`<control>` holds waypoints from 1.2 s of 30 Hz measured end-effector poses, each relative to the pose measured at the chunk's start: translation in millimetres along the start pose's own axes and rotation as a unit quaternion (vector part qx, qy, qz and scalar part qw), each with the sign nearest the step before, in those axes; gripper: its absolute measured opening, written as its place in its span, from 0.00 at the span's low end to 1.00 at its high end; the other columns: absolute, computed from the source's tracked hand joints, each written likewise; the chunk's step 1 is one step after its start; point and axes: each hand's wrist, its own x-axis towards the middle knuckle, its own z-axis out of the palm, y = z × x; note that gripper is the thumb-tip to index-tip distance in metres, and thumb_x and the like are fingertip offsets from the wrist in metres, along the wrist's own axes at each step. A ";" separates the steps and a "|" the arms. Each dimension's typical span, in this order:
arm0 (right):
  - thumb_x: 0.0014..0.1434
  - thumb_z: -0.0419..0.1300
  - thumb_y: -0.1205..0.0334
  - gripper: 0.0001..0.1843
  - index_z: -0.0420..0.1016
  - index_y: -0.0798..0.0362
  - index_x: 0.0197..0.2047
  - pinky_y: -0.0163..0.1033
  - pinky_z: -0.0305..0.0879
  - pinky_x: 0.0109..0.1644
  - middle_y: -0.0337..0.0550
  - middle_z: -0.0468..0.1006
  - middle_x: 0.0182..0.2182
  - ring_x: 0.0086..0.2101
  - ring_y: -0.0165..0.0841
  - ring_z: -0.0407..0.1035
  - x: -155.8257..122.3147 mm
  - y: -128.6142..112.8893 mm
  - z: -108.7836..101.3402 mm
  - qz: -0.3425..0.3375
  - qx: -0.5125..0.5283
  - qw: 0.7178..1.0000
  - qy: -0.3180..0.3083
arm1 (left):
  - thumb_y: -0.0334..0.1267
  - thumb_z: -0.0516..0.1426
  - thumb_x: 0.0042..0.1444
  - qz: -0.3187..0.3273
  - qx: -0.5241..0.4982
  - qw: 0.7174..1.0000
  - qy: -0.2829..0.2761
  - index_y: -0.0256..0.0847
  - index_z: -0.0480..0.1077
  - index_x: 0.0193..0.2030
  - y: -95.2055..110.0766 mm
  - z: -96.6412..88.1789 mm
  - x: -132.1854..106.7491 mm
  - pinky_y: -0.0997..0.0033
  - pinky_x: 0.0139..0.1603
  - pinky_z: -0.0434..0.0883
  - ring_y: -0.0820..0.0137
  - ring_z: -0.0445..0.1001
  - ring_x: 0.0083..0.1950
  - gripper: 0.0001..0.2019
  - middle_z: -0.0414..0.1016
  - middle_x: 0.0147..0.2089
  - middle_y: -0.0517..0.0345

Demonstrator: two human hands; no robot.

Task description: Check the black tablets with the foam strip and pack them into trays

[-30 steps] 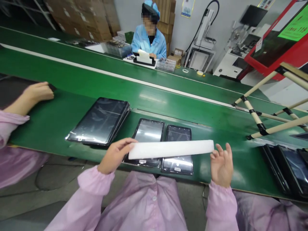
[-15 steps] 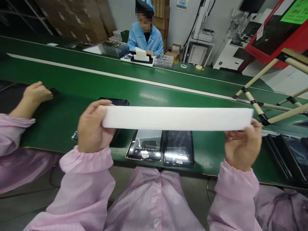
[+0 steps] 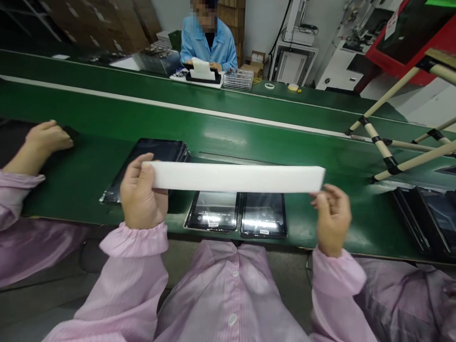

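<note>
A long, flat white foam strip [image 3: 235, 177] stretches level between my hands above the table. My left hand [image 3: 142, 194] grips its left end, thumb in front and fingers behind. At the strip's lower right corner, my right hand [image 3: 334, 216] pinches with thumb and fingertips, the other fingers loosely curled. Below the strip, two dark tablets lie side by side, the left tablet [image 3: 213, 211] and the right tablet [image 3: 264, 213]; the strip is in front of their upper edges. A stack of tablets [image 3: 156, 151] sits behind my left hand, partly covered by it.
At left a co-worker's closed hand [image 3: 50, 137] rests over the green table [image 3: 81, 178]. More tablets [image 3: 423, 216] lean at the right edge. A tube frame [image 3: 383, 152] stands at right. Across the bench a person in blue [image 3: 210, 40] sits by a rack [image 3: 238, 78].
My right hand has moved left and slightly down, and the strip's visible length is shorter. My left hand has shifted slightly. The view has tilted, showing more of the tablet stack.
</note>
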 end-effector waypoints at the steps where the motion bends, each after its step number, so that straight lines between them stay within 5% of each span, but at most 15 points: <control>1: 0.68 0.64 0.51 0.19 0.73 0.52 0.56 0.49 0.72 0.50 0.48 0.81 0.44 0.43 0.42 0.76 -17.7 17.2 0.9 0.042 -0.011 0.999 -0.023 | 0.51 0.78 0.41 -0.036 -0.007 0.999 0.025 0.37 0.76 0.48 -12.4 -7.7 -1.3 0.74 0.34 0.78 0.70 0.77 0.39 0.32 0.77 0.39 0.57; 4: 0.65 0.66 0.48 0.26 0.71 0.50 0.61 0.56 0.65 0.64 0.54 0.73 0.61 0.59 0.48 0.69 -68.8 61.3 3.7 0.176 -0.007 0.977 -0.117 | 0.50 0.78 0.39 -0.117 -0.030 0.991 0.062 0.37 0.76 0.46 -42.1 -29.0 -10.4 0.75 0.26 0.76 0.67 0.77 0.38 0.31 0.78 0.41 0.54; 8: 0.64 0.67 0.48 0.31 0.66 0.48 0.66 0.57 0.63 0.66 0.53 0.68 0.66 0.63 0.49 0.64 -98.6 79.2 9.8 0.231 0.001 0.964 -0.129 | 0.46 0.76 0.45 -0.129 -0.050 0.988 0.067 0.36 0.77 0.45 -52.1 -39.7 -23.2 0.77 0.26 0.75 0.67 0.77 0.41 0.25 0.78 0.45 0.51; 15: 0.62 0.67 0.48 0.31 0.69 0.50 0.64 0.58 0.65 0.61 0.55 0.71 0.63 0.59 0.50 0.68 -86.1 83.1 9.4 0.223 0.012 0.969 -0.107 | 0.43 0.72 0.53 -0.162 -0.049 0.984 0.060 0.37 0.79 0.46 -46.8 -39.0 -24.3 0.76 0.27 0.76 0.67 0.77 0.41 0.17 0.78 0.47 0.51; 23: 0.66 0.63 0.44 0.24 0.76 0.50 0.57 0.49 0.66 0.58 0.51 0.79 0.55 0.50 0.41 0.74 -52.6 104.7 16.6 0.224 0.187 0.957 0.003 | 0.34 0.64 0.56 -0.262 0.013 0.965 -0.009 0.38 0.80 0.49 -81.6 -42.8 -9.8 0.73 0.44 0.78 0.68 0.77 0.45 0.14 0.79 0.45 0.53; 29: 0.68 0.59 0.38 0.30 0.71 0.50 0.63 0.49 0.65 0.60 0.50 0.80 0.53 0.49 0.40 0.75 -31.4 107.1 31.8 0.221 0.237 0.946 -0.021 | 0.36 0.67 0.53 -0.260 0.009 0.965 -0.045 0.37 0.79 0.50 -107.8 -47.6 8.7 0.73 0.45 0.78 0.68 0.78 0.45 0.17 0.80 0.46 0.52; 36: 0.68 0.59 0.39 0.32 0.70 0.54 0.64 0.51 0.64 0.61 0.53 0.81 0.52 0.50 0.41 0.74 -31.1 109.4 35.5 0.205 0.207 0.956 -0.030 | 0.36 0.70 0.54 -0.284 -0.082 0.955 -0.008 0.37 0.78 0.45 -125.1 -63.4 14.7 0.81 0.34 0.76 0.73 0.78 0.40 0.13 0.82 0.43 0.55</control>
